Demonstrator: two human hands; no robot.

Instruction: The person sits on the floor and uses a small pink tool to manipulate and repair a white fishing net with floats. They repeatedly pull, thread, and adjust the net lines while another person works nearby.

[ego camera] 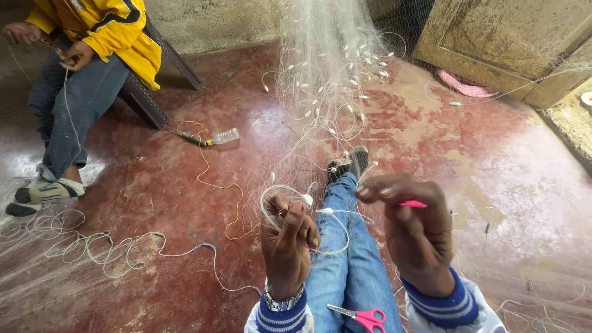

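Left hand (287, 237) in closed grip on white cord (290, 191) with a small float (307, 200); right hand (414, 231) pinches a pink needle (412, 203), its far end hidden in the fingers. Net (324, 80) hangs at 12 o'clock, mesh too fine to trace; pink scissors (364, 317) lie on the lap at 6. Clear bottle (223, 136) on floor (185, 246) at 10, contents unclear; a seated person in yellow jacket (105, 28) at 10, head cut off.

My right hand (416, 231) hides most of the pink needle (412, 203); the pink scissors (364, 317) run off the bottom edge, and the net (324, 55) is probably hung above frame.
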